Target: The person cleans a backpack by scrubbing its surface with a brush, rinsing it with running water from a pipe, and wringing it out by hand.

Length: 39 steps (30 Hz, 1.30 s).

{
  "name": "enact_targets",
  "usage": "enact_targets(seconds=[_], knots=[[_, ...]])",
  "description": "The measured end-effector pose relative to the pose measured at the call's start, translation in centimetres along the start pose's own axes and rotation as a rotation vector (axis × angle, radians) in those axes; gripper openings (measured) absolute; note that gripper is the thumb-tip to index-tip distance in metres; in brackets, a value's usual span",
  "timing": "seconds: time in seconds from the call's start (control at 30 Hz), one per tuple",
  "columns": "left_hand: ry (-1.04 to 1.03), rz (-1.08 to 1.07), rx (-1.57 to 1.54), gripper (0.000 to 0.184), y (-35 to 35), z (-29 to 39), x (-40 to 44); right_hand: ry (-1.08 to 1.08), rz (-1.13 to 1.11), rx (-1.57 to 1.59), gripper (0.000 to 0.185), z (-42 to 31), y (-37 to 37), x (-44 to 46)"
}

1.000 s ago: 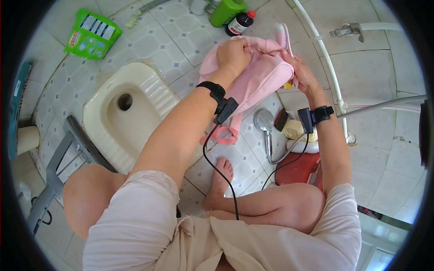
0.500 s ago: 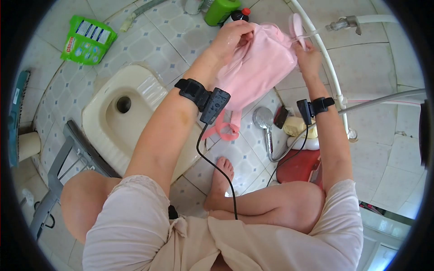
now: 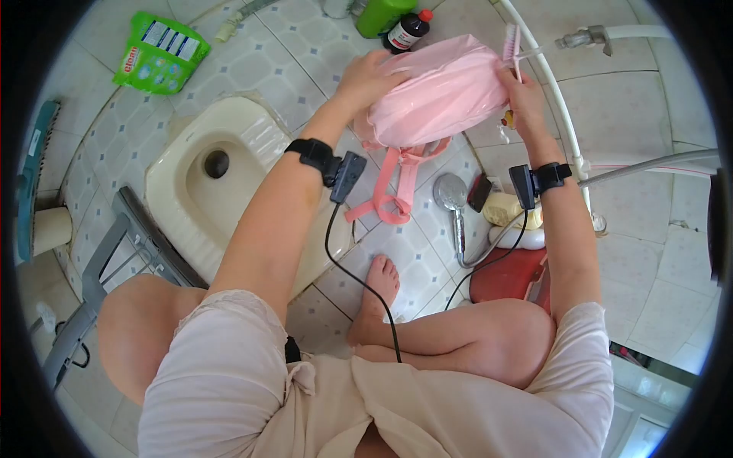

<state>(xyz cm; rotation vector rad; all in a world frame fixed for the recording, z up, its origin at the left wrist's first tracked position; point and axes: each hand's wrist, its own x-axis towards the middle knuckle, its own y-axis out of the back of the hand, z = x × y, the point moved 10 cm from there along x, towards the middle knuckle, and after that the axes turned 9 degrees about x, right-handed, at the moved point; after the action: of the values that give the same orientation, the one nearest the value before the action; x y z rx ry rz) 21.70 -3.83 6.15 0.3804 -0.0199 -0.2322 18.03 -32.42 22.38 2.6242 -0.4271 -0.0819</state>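
Observation:
A wet pink fabric bag (image 3: 439,91) with dangling straps (image 3: 393,183) hangs between my hands above the tiled floor. My left hand (image 3: 370,80) is closed on its left end, with the fingertips partly hidden by the fabric. My right hand (image 3: 525,99), at the bag's right end, grips a small pink brush (image 3: 512,47) with pale bristles pointing up. Whether its fingers also pinch the bag cannot be made out. A small yellow and red item (image 3: 508,118) dangles beside my right hand.
A squat toilet (image 3: 164,183) lies left of my arms. Below the bag are a shower head (image 3: 450,191), a dark block (image 3: 479,193) and a red basin (image 3: 500,278). Bottles, including a dark one (image 3: 408,30), stand behind. A white pipe (image 3: 561,114) runs along the right.
The bag has been turned and lifted to a more level position, showing a broad wet side. The brush in my right hand has rotated so its bristles show. My left hand has shifted down and left.

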Motion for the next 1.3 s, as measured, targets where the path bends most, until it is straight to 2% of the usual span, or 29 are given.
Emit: enact_targets(seconds=[0.03, 0.07, 0.13, 0.23, 0.3, 0.33, 0.43, 0.53, 0.57, 0.63, 0.67, 0.7, 0.77, 0.83, 0.87, 0.93, 1.0, 1.07, 1.13, 1.17, 1.23, 1.3], knots=[[-0.002, 0.003, 0.002, 0.076, 1.4, 0.9, -1.4, 0.003, -0.001, 0.003, 0.035, -0.3, 0.0, 0.1], [0.171, -0.153, -0.264, 0.082, 0.6, 0.2, -3.9, 0.007, 0.021, 0.027, 0.033, -0.3, 0.2, 0.1], [0.349, -0.312, -0.524, 0.087, -0.7, 0.4, -8.0, 0.004, 0.043, 0.056, 0.03, 0.0, 0.0, -0.1], [0.525, -0.333, -0.674, 0.078, -3.8, -0.1, -10.1, 0.017, 0.1, 0.185, 0.028, -0.1, -0.3, -0.5], [0.418, -0.371, -1.149, 0.059, -7.5, -0.1, -8.4, -0.014, 0.004, 0.256, 0.027, -2.1, -1.6, -1.5], [0.418, -0.361, -1.153, 0.059, -6.8, 0.0, -7.7, -0.013, -0.006, 0.255, 0.027, -3.4, -2.1, -1.9], [0.196, -0.193, -1.026, 0.049, -2.4, 2.2, -4.9, -0.006, -0.095, 0.191, 0.025, -6.6, -3.3, -5.2], [-0.075, -0.042, -0.786, 0.051, 3.9, 7.4, -3.7, 0.004, -0.162, 0.196, 0.026, -9.1, -4.7, -10.2], [-0.067, -0.04, -0.785, 0.051, 5.1, 8.0, -3.4, 0.002, -0.166, 0.217, 0.027, -9.8, -4.8, -11.9], [-0.35, -0.116, -0.808, 0.048, 7.3, 11.0, -3.3, -0.007, -0.177, 0.235, 0.028, -9.7, -4.9, -14.3], [-0.351, -0.223, -0.689, 0.052, 7.3, 10.8, -3.4, -0.141, -0.23, 0.196, 0.029, -7.4, -5.5, -15.5], [-0.353, -0.226, -0.687, 0.052, 8.5, 9.6, -3.2, -0.273, -0.279, 0.158, 0.031, -5.0, -6.0, -16.4], [-0.147, -0.371, 0.088, 0.05, 7.5, 4.4, -3.0, -0.564, -0.439, 0.061, 0.035, 1.3, -7.2, -19.2], [-0.072, -0.195, 0.654, 0.055, 7.1, -2.8, -1.6, -0.548, -0.484, 0.029, 0.036, 4.8, -7.7, -19.6], [-0.07, -0.199, 0.663, 0.055, 5.5, -4.5, -2.4, -0.541, -0.527, 0.0, 0.037, 5.9, -8.1, -20.0], [-0.071, 0.002, 0.704, 0.064, 4.9, -5.8, -4.8, -0.541, -0.485, -0.02, 0.037, 6.9, -7.1, -19.3], [-0.106, 0.068, 0.969, 0.069, 1.9, -3.2, -8.6, -0.527, -0.406, -0.029, 0.036, 8.2, -5.4, -17.5], [-0.28, 0.157, 1.013, 0.066, -1.3, -1.2, -11.6, -0.474, -0.417, -0.112, 0.036, 8.0, -4.7, -16.0], [-0.469, 0.045, 0.874, 0.06, -5.8, 0.0, -14.4, -0.381, -0.485, -0.247, 0.039, 7.6, -3.8, -14.2], [-0.474, 0.04, 0.877, 0.06, -6.6, 0.0, -16.1, -0.383, -0.481, -0.241, 0.039, 7.5, -3.3, -13.8], [-0.518, -0.215, 0.789, 0.059, -9.7, -0.4, -18.2, -0.229, -0.64, -0.447, 0.048, 5.5, -3.6, -13.2], [-0.549, -0.256, 0.718, 0.056, -9.5, -1.0, -18.3, -0.213, -0.652, -0.44, 0.05, 5.0, -3.3, -12.9]])
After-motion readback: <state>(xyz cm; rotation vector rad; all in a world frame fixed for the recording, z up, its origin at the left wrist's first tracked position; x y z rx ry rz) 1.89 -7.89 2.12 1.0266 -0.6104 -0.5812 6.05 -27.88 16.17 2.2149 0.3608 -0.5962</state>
